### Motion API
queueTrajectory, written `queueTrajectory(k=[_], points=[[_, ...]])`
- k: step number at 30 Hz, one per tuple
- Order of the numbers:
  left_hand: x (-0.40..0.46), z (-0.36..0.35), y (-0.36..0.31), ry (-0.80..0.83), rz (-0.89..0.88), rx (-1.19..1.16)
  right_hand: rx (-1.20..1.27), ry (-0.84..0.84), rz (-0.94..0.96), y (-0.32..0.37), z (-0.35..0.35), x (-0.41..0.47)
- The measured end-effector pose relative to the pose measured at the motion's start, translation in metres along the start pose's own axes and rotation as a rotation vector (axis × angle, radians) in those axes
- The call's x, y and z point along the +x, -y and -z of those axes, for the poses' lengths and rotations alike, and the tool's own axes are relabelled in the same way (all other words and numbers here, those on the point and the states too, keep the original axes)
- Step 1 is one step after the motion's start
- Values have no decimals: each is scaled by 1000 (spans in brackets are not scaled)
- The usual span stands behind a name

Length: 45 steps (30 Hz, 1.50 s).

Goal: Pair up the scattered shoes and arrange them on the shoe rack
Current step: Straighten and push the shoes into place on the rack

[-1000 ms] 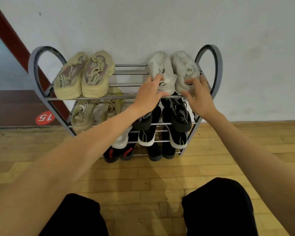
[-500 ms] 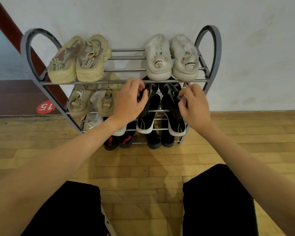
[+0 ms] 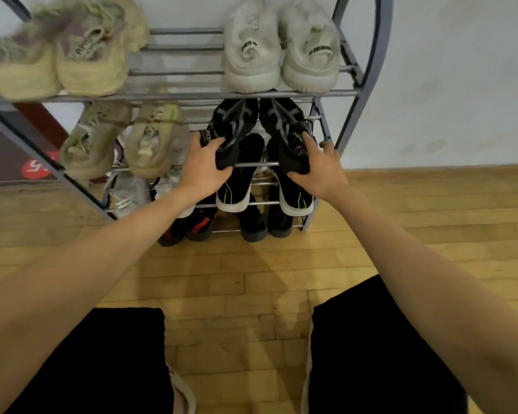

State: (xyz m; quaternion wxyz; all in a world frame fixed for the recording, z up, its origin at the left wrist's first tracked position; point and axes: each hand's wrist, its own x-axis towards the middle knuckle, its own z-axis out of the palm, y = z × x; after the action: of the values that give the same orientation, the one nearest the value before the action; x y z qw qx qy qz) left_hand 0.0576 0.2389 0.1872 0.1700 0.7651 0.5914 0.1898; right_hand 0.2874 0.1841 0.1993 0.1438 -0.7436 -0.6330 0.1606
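A grey metal shoe rack [image 3: 368,73] stands against the white wall. On its second shelf at the right sit two black sneakers, toes inward. My left hand [image 3: 202,168] grips the heel of the left black sneaker [image 3: 232,127]. My right hand [image 3: 319,168] grips the heel of the right black sneaker [image 3: 284,127]. The top shelf carries a pair of white sneakers [image 3: 278,52] at the right and a pair of yellow-beige sneakers [image 3: 69,52] at the left. A beige pair [image 3: 120,141] fills the second shelf's left side.
Lower shelves hold black shoes with white soles [image 3: 234,186], a pale shoe [image 3: 129,192] and dark shoes with red marks [image 3: 192,228]. Wooden floor [image 3: 251,279] lies in front. My knees in black shorts [image 3: 371,354] are at the bottom edge.
Both hands dropped from the white sneakers on the top shelf to the black sneakers on the second shelf and now grip their heels. The camera moved closer to the rack.
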Motion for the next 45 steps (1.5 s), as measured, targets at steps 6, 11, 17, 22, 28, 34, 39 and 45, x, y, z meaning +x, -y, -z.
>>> queueTrajectory(k=[6, 11, 17, 22, 28, 34, 39, 45], points=[[16, 6, 9, 87, -172, 146, -73, -89, 129, -6, 3, 13], [11, -6, -17, -139, -212, 38, -2, -215, 60, -6, -6, 17], [23, -31, -49, -221, -180, 2, -43, -241, 11, -8, -15, 13], [24, -43, -54, -215, -191, 24, -61, -222, 34, -10, -16, 12], [20, -41, -49, -119, -236, -25, -68, -210, 28, -11, -17, 13], [19, -46, -62, -174, -204, -113, -81, -200, -3, -10, -18, 16], [17, -49, -62, -180, -201, -113, -105, -200, -11, -9, -22, 16], [15, -33, -54, -42, -269, -63, -213, -259, -10, 1, -19, 8]])
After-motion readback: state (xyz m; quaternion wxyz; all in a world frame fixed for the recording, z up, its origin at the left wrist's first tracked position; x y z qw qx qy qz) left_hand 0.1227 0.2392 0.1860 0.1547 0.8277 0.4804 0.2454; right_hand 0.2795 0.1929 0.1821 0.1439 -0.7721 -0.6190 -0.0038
